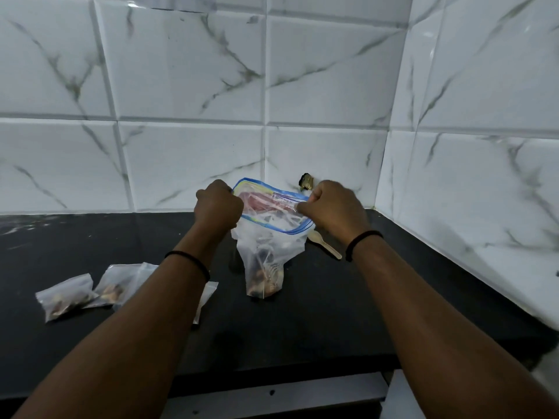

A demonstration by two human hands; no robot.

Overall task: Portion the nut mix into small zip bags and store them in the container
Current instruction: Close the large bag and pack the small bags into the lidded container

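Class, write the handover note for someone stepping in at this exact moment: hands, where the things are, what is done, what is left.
Left hand and right hand each pinch the rim of the large zip bag, held open above the black counter; nuts sit at its bottom.
Small filled bags lie on the counter to the left; a wooden spoon lies behind the right wrist.
Done: some portions bagged.
Left: portion the rest, store the bags. No container is in view.

large zip bag [269, 246]: open, upright, nuts at bottom | small filled bags [65, 297]: flat, counter left

Kitchen: tiled wall [187, 71], black counter [317, 313]
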